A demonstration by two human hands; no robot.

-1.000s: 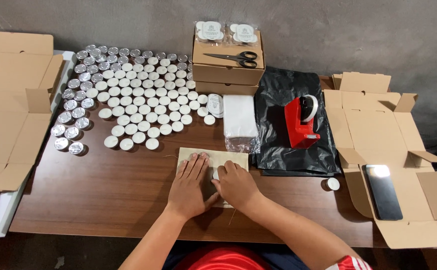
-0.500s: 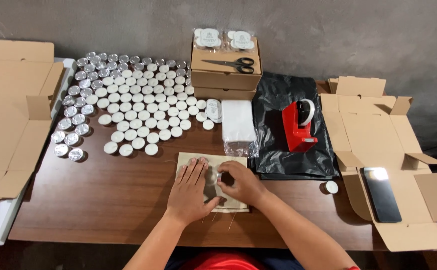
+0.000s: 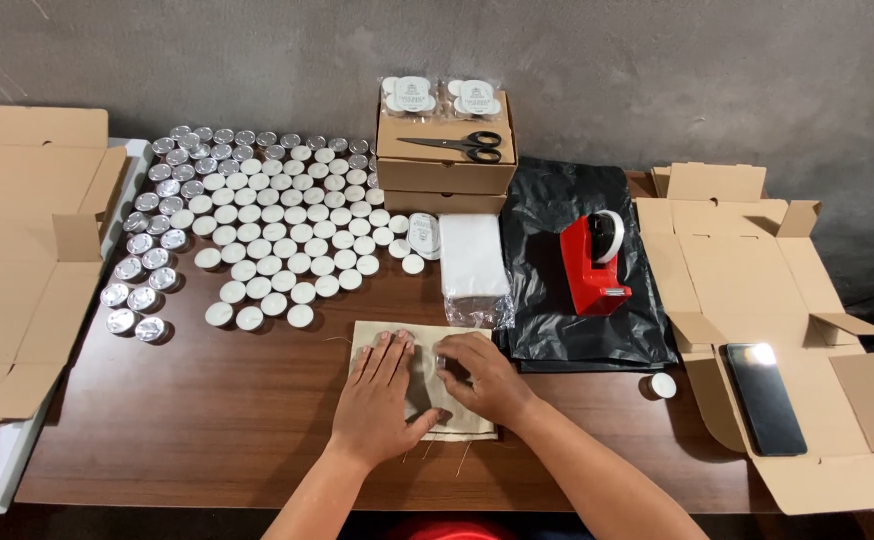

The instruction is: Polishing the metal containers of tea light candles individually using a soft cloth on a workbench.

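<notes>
A small beige cloth pouch (image 3: 375, 335) lies flat on the brown table (image 3: 207, 410) near its front edge. My left hand (image 3: 382, 395) rests flat on the pouch with fingers spread. My right hand (image 3: 477, 370) presses on the pouch's right side, fingers curled around a small object that I cannot make out. Many white tealight candles in metal cups (image 3: 257, 225) cover the table's far left part.
Stacked cardboard boxes (image 3: 445, 175) carry scissors (image 3: 457, 145) and two packed candle sets. A red tape dispenser (image 3: 592, 262) stands on black plastic (image 3: 577, 320). A stack of white bags (image 3: 474, 265), flat open cartons at left (image 3: 17, 250) and right (image 3: 757, 290), a phone (image 3: 765, 397), one loose tealight (image 3: 663, 385).
Both hands stay on the pouch; my right hand's fingers have shifted slightly over its right side. The view has tilted a little.
</notes>
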